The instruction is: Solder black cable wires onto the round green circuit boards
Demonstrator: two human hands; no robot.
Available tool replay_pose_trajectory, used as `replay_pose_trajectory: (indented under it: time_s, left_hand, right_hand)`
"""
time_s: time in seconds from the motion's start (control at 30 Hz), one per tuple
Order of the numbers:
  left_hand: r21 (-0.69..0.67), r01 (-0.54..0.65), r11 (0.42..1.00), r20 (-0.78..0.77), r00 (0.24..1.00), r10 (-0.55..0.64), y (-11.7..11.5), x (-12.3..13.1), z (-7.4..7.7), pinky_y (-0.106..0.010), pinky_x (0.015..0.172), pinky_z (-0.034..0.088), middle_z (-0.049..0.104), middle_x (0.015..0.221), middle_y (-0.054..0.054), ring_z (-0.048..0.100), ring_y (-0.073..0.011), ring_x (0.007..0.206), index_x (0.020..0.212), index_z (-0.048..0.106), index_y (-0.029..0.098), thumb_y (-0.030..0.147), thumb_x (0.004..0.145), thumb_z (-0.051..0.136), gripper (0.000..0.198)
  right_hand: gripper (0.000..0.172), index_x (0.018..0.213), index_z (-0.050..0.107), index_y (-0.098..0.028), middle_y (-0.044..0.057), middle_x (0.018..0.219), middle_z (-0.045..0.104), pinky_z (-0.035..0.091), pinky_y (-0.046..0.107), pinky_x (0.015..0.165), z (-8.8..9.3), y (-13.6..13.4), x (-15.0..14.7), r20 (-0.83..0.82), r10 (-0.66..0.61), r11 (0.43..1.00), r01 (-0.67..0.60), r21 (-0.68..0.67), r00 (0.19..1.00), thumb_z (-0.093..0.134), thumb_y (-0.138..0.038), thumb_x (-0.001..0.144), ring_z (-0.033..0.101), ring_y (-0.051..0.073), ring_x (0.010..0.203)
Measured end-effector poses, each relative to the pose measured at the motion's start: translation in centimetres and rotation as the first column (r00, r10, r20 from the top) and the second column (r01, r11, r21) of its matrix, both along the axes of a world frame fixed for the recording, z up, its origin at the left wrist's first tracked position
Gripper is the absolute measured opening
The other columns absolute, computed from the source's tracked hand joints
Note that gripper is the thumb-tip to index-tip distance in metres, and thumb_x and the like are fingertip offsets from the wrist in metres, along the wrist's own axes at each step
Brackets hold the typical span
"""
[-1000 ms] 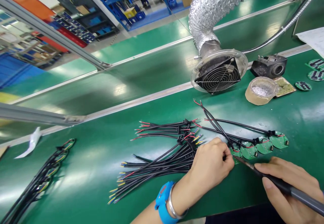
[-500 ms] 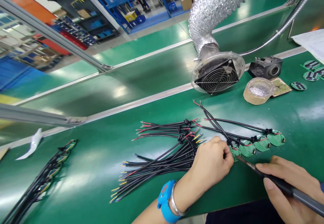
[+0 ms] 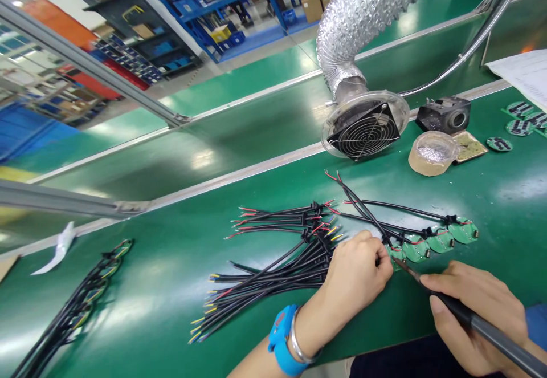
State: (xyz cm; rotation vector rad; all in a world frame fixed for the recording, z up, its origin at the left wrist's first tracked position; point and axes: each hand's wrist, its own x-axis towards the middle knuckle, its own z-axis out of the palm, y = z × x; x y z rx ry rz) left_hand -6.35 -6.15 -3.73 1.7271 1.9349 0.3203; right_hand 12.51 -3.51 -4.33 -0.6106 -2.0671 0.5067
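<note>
My right hand (image 3: 474, 315) grips a soldering iron (image 3: 459, 311) like a pen, its tip at the leftmost green round circuit board (image 3: 397, 255). Close against the left side of that board, my left hand (image 3: 361, 267) is closed in a pinch; whatever lies between its fingertips is hidden. A black cable with a red wire end (image 3: 363, 207) runs to this board. Several more green boards (image 3: 440, 242) sit in a row to the right, with black cables attached. Loose black cables (image 3: 273, 278) with bared coloured ends lie left of my left hand.
A fume extractor fan (image 3: 367, 133) on a foil duct stands at the back. Beside it are a round tub (image 3: 433, 154), a sponge tray (image 3: 469, 146) and a black holder (image 3: 444, 114). Wired boards (image 3: 92, 295) lie far left; populated boards (image 3: 519, 127) and paper (image 3: 523, 73) are right.
My right hand has moved slightly left with the soldering iron. My left hand stays pinched beside the same board. The whole view has shifted a little.
</note>
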Motion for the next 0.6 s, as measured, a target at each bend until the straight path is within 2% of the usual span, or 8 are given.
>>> replay_pose_trajectory:
  time_s: [0.3, 0.47, 0.6]
  left_hand:
    - [-0.015, 0.012, 1.000, -0.038, 0.999, -0.012, 0.1, 0.2, 0.2, -0.026, 0.063, 0.039, 0.062, 0.074, 0.000, 0.057, -0.0141, 0.066, 0.069, 0.063, 0.019, 0.012, 0.078, 0.057, 0.013]
    - [-0.017, 0.024, 1.000, -0.052, 0.998, -0.025, 0.3, 0.2, 0.2, -0.027, 0.062, 0.038, 0.061, 0.071, 0.000, 0.057, -0.0150, 0.065, 0.066, 0.061, 0.019, 0.013, 0.077, 0.057, 0.014]
    - [-0.016, 0.019, 1.000, 0.002, 1.000, -0.019, 0.3, -0.3, 0.4, -0.027, 0.064, 0.039, 0.063, 0.073, 0.000, 0.059, -0.0151, 0.067, 0.067, 0.063, 0.019, 0.014, 0.078, 0.059, 0.012]
  right_hand:
    - [0.019, 0.096, 0.065, -0.017, 0.000, 0.067, 0.063, 0.051, 0.022, 0.053, 0.1, -0.1, 1.1, 0.026, -0.058, 0.997, 0.059, -0.047, 0.998, 0.055, -0.011, 0.082, 0.061, 0.011, 0.056]
    - [0.015, 0.094, 0.064, -0.019, 0.001, 0.070, 0.066, 0.052, 0.023, 0.056, 0.3, 0.1, 1.6, 0.052, -0.103, 0.995, 0.103, 0.009, 0.993, 0.055, -0.014, 0.084, 0.066, 0.014, 0.063]
    - [0.016, 0.096, 0.065, -0.021, 0.002, 0.071, 0.067, 0.052, 0.025, 0.055, 0.3, 0.1, 2.0, 0.071, -0.129, 0.992, 0.130, -0.003, 0.989, 0.054, -0.015, 0.084, 0.067, 0.016, 0.064]
